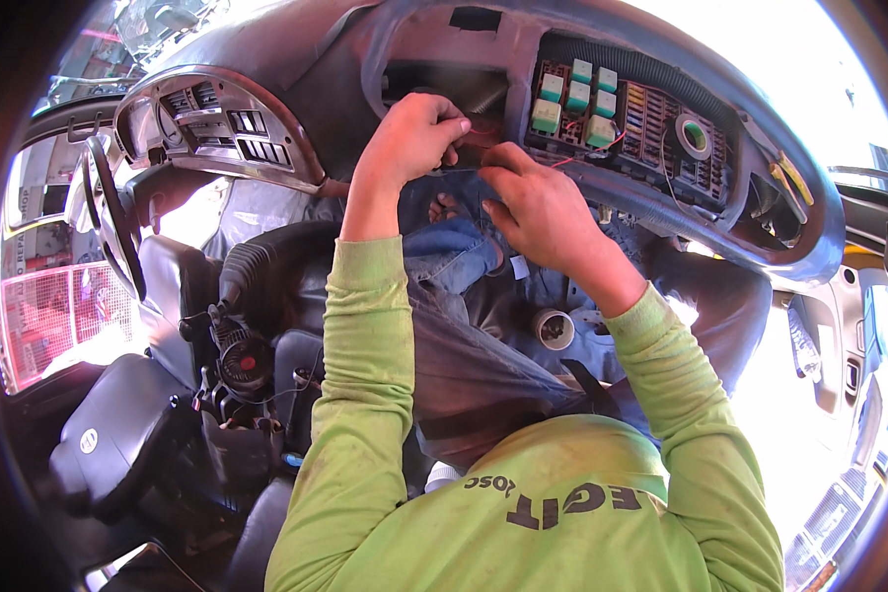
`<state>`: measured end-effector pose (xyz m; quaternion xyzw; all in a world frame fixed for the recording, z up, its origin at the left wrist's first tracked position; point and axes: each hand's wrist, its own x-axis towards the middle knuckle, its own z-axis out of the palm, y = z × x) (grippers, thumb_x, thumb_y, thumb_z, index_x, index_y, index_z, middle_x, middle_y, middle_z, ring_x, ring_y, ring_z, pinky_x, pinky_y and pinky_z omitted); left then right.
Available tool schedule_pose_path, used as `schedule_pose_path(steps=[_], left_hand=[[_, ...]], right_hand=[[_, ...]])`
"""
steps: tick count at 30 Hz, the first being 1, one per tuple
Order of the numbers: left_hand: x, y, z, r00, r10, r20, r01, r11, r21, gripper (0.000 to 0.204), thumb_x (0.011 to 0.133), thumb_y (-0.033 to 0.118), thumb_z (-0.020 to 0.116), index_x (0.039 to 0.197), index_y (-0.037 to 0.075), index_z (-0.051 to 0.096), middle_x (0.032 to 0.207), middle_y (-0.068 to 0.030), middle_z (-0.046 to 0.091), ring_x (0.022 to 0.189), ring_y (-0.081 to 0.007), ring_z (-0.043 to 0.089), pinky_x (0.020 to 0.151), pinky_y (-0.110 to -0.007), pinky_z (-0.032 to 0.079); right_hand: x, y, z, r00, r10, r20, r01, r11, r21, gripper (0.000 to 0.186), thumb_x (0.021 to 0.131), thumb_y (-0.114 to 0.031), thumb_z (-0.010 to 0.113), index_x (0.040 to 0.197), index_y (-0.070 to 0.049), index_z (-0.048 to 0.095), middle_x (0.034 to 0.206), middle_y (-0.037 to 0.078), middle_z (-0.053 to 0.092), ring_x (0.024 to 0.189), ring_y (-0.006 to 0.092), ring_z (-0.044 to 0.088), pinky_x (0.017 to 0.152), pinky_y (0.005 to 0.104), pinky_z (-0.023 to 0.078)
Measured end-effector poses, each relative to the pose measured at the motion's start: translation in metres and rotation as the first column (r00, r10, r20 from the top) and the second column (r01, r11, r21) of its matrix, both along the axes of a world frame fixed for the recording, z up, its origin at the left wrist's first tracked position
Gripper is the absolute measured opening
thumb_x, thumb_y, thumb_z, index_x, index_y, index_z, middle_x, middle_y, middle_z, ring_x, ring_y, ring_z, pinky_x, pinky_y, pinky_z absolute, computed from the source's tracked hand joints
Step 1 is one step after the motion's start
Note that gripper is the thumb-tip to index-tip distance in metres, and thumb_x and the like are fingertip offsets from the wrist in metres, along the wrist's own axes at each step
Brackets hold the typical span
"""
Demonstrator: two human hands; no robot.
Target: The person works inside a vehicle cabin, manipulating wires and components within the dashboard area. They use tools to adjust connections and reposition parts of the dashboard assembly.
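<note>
Only a narrow gap lies between my left hand point(414, 143) and my right hand point(545, 209), though just beyond my left fingers the dark recess point(449, 84) in the dashboard point(311, 54) gives room to reach in. To my right, green relays point(577, 97) stand up from the fuse panel point(651, 118), a thin red wire point(587, 156) runs past the lowest, and a tape roll point(694, 137) and yellow-handled pliers point(791, 181) crowd farther along. Blue denim point(451, 240) blocks the way below my hands, leaving passage higher up, between my forearms.
</note>
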<state>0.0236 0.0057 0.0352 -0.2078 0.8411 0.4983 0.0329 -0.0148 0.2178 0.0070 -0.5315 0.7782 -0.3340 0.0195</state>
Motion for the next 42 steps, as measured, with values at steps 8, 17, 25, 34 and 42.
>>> schedule_pose_path(steps=[8, 17, 25, 34, 42], left_hand=[[0.004, 0.006, 0.008, 0.996, -0.022, 0.091, 0.04, 0.98, -0.197, 0.016, 0.091, 0.009, 0.073, 0.095, -0.006, 0.073, 0.074, -0.0092, 0.069, 0.062, -0.0143, 0.067, 0.058, -0.031, 0.053], [-0.001, 0.008, 0.005, 0.999, -0.015, -0.04, 0.002, 0.953, -0.303, 0.016, 0.089, 0.008, 0.076, 0.094, -0.006, 0.073, 0.071, -0.0131, 0.071, 0.062, -0.0183, 0.07, 0.06, -0.034, 0.054], [-0.01, 0.008, 0.004, 0.999, 0.036, 0.036, -0.022, 0.943, -0.331, 0.02, 0.09, 0.012, 0.075, 0.097, -0.006, 0.074, 0.074, -0.0144, 0.072, 0.065, -0.0185, 0.071, 0.062, -0.035, 0.055], [-0.026, -0.003, 0.012, 0.979, -0.024, 0.204, 0.056, 0.986, -0.156, 0.023, 0.094, 0.018, 0.074, 0.099, -0.004, 0.074, 0.075, -0.0076, 0.069, 0.058, -0.0125, 0.06, 0.053, -0.03, 0.045], [-0.021, -0.008, 0.005, 0.986, 0.005, 0.164, -0.067, 0.923, 0.378, 0.027, 0.099, 0.026, 0.071, 0.102, -0.001, 0.071, 0.077, -0.0014, 0.066, 0.055, -0.0055, 0.051, 0.048, -0.023, 0.036]], right_hand=[[0.004, 0.009, 0.0, 1.0, 0.019, -0.012, -0.019, 0.999, -0.034, 0.013, 0.088, -0.013, 0.069, 0.095, -0.003, 0.065, 0.112, 0.01, 0.061, 0.088, 0.0348, 0.069, 0.076, 0.0468, 0.057], [0.007, 0.011, 0.002, 1.0, 0.017, 0.02, -0.017, 1.0, -0.023, 0.014, 0.091, -0.015, 0.07, 0.095, -0.003, 0.065, 0.11, 0.01, 0.061, 0.089, 0.0343, 0.069, 0.077, 0.0467, 0.057], [0.011, 0.009, -0.001, 0.999, 0.005, 0.05, -0.003, 0.999, -0.034, 0.017, 0.091, -0.016, 0.069, 0.095, -0.001, 0.063, 0.11, 0.011, 0.06, 0.093, 0.035, 0.068, 0.079, 0.0472, 0.056], [0.01, 0.013, -0.003, 1.0, -0.014, 0.019, 0.014, 1.0, -0.006, 0.017, 0.089, -0.016, 0.069, 0.095, -0.002, 0.062, 0.109, 0.011, 0.058, 0.097, 0.0331, 0.067, 0.081, 0.0468, 0.057], [0.01, 0.01, -0.009, 1.0, -0.002, -0.01, 0.002, 1.0, 0.004, 0.018, 0.087, -0.015, 0.071, 0.094, -0.002, 0.061, 0.105, 0.01, 0.056, 0.097, 0.0309, 0.068, 0.079, 0.0453, 0.058]])
